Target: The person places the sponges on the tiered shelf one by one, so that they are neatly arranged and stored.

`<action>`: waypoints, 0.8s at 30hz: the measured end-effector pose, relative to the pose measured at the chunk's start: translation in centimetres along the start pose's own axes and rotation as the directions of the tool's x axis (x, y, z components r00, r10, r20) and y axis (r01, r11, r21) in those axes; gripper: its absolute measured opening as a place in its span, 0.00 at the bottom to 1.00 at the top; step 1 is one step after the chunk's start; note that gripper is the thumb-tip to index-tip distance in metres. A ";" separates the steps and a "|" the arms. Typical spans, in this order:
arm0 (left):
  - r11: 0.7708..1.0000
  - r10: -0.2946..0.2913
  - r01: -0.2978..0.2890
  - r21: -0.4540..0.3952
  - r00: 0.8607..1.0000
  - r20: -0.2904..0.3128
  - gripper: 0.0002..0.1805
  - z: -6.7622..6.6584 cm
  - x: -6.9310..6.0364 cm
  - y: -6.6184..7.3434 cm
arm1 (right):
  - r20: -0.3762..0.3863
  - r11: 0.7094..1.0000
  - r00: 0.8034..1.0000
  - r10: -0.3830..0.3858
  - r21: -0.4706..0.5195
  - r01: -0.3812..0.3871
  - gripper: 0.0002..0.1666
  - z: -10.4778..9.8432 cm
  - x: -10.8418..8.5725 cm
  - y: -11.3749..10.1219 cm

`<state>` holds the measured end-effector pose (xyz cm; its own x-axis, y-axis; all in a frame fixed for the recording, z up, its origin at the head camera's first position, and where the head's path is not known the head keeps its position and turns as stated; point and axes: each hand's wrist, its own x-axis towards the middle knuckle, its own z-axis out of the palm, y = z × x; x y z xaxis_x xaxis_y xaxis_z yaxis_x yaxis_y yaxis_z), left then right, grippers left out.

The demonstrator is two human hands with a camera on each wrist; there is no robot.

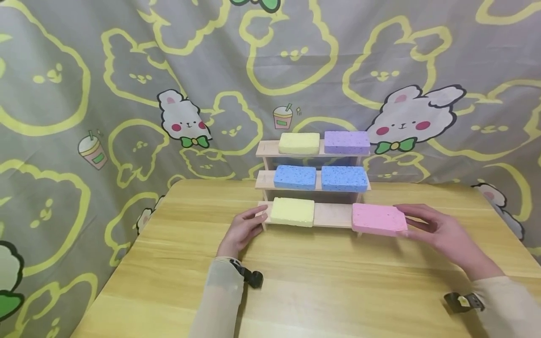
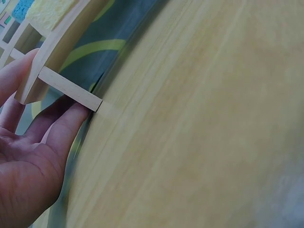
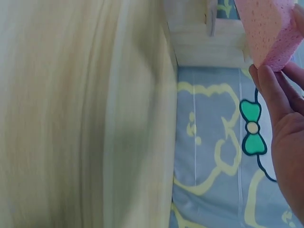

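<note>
A three-tier wooden rack (image 1: pixel 333 215) stands on the table with sponges on its shelves. My left hand (image 1: pixel 242 230) grips the left end of the bottom shelf; in the left wrist view its thumb lies against the board and its fingers are by the short leg (image 2: pixel 70 89). Beside that hand lies a yellow sponge (image 1: pixel 292 211). At the other end of the same shelf, my right hand (image 1: pixel 444 234) pinches a pink sponge (image 1: pixel 377 218) by its right end. The sponge overhangs the shelf's right side, and I cannot tell whether its underside touches the board.
Two blue sponges (image 1: pixel 295 177) sit on the middle shelf. On the top shelf are another yellow sponge (image 1: pixel 299 143) and a purple sponge (image 1: pixel 346 142). A curtain (image 1: pixel 228 56) with rabbit drawings hangs behind the wooden table (image 1: pixel 321 281).
</note>
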<state>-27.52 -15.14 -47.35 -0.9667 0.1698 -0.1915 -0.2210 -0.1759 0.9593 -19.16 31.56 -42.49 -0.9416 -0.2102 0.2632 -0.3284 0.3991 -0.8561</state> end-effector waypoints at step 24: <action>0.999 -0.009 0.009 -0.031 0.999 -0.032 0.22 0.4 0.1 0.0 | 0.053 1.000 0.999 -0.003 -0.004 0.004 0.34 3.0 2.0 -0.2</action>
<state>-27.58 -14.76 -47.32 -0.9682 0.1405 -0.2072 -0.2331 -0.2042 0.9508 -20.73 28.42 -43.11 -0.9352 -0.2583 0.2422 -0.3321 0.4023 -0.8532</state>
